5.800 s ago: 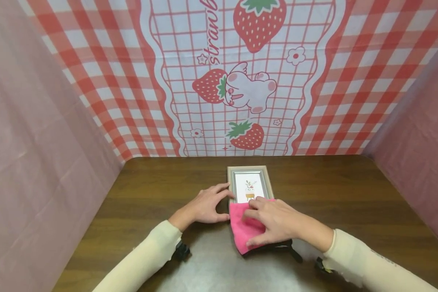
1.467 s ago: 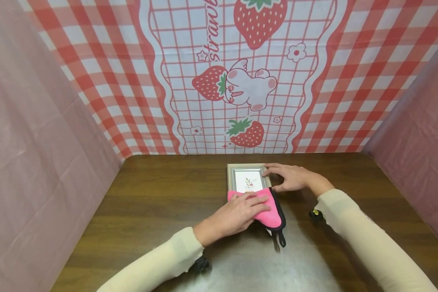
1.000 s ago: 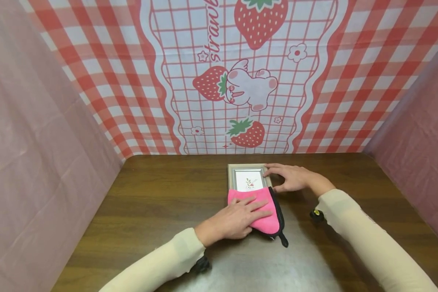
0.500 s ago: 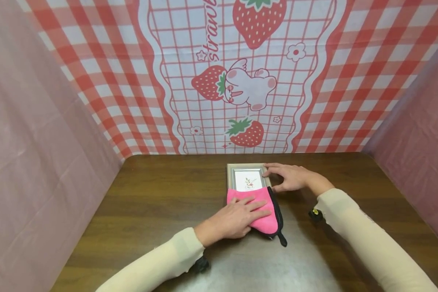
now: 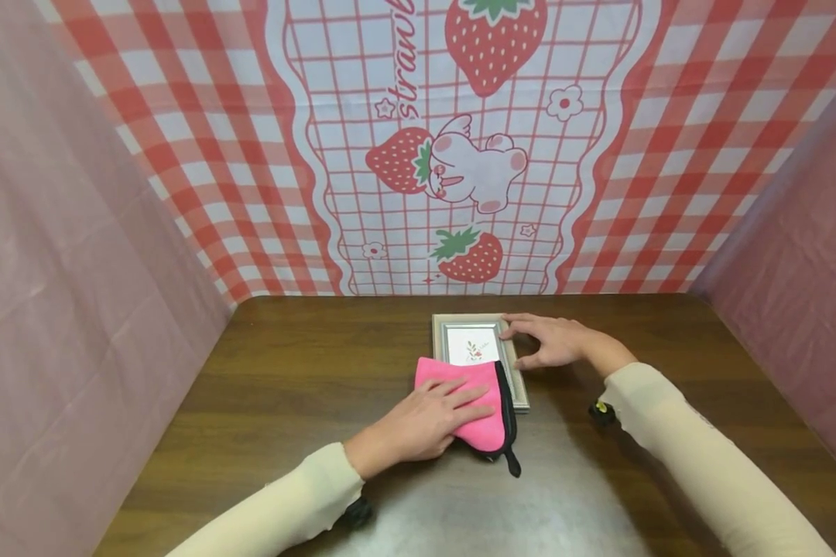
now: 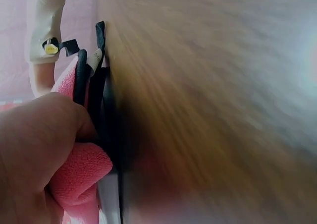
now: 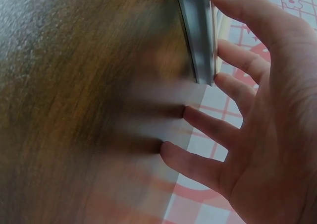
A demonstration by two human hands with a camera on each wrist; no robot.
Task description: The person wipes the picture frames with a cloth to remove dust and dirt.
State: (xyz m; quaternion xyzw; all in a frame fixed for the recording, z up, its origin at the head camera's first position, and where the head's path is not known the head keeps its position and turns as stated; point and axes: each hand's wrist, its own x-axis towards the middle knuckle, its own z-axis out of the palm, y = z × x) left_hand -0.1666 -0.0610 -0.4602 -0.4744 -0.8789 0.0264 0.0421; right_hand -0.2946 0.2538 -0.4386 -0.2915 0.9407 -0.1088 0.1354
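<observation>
A picture frame point(image 5: 522, 387) with a pale border and a small plant drawing lies on the table. My left hand point(image 5: 421, 418) lies with its fingers spread and straight over a pink cloth point(image 5: 484, 435), pressing it against the lower part of the frame. The cloth has a black edge and a black loop. In the left wrist view, a fold of the cloth point(image 6: 81, 174) bulges beside the thumb. My right hand point(image 5: 557, 340) touches the frame's right edge with thumb and fingertips; in the right wrist view, the other fingers point(image 7: 205, 127) rest on the table.
Wooden table point(image 5: 306, 363) under everything, its back edge close behind the frame. A red-and-white strawberry cloth point(image 5: 453, 209) hangs behind, with pink cloth walls point(image 5: 801, 271) at both sides.
Earlier, the right hand held the cloth on the frame and the left touched its left edge; they have swapped. Just now, my left hand slid the cloth leftward, uncovering the frame's lower right corner.
</observation>
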